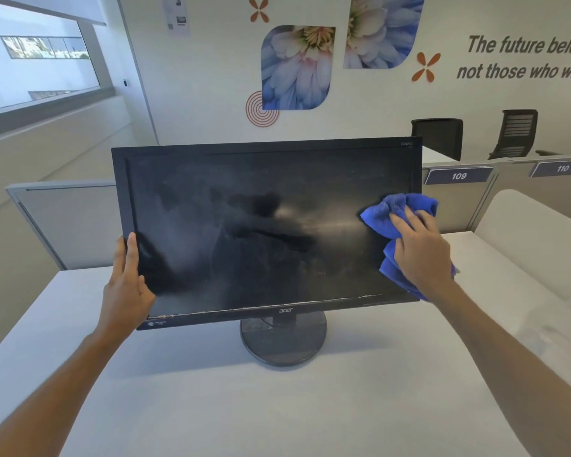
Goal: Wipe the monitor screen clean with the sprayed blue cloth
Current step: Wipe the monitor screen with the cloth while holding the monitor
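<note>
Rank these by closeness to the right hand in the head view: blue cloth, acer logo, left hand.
1. Blue cloth, under the right hand, at the screen's right edge.
2. Acer logo, bottom bezel, centre.
3. Left hand, gripping the left bezel.

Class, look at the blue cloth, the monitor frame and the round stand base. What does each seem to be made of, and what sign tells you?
Blue cloth: probably microfibre or terry; fuzzy nap, soft bunched folds under the right hand.
Monitor frame: likely black plastic, matt; even dull surface.
Stand base: apparently dark plastic, glossier; it shows faint reflections and dusty marks.
</note>
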A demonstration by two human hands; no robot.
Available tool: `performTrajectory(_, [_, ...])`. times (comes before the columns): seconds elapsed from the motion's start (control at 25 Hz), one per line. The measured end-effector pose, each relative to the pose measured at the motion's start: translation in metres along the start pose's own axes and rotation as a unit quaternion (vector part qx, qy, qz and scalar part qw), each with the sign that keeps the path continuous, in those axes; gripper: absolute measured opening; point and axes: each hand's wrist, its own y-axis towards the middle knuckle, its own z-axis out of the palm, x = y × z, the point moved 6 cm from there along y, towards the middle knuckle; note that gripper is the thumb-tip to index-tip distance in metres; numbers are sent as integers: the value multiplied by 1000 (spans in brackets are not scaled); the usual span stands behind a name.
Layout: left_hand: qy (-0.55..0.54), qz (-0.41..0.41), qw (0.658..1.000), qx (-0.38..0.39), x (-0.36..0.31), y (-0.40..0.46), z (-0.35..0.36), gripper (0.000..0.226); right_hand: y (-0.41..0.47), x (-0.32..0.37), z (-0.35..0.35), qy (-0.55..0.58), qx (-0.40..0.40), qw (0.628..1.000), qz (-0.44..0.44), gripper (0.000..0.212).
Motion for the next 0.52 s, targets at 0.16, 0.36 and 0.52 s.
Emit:
performTrajectory(0.16, [3, -2, 1000, 0, -1, -2, -1, 84, -60, -1, 19, -15, 7, 1000, -16, 44])
performTrajectory(0.36, [10, 8, 1000, 5, -4, -2, -3, 82, -114, -1, 30, -27, 66, 996, -50, 38])
performTrajectory(0.52, [14, 16, 1000, 6, -1, -2, -4, 81, -62, 15, -14, 30, -43, 991, -123, 45])
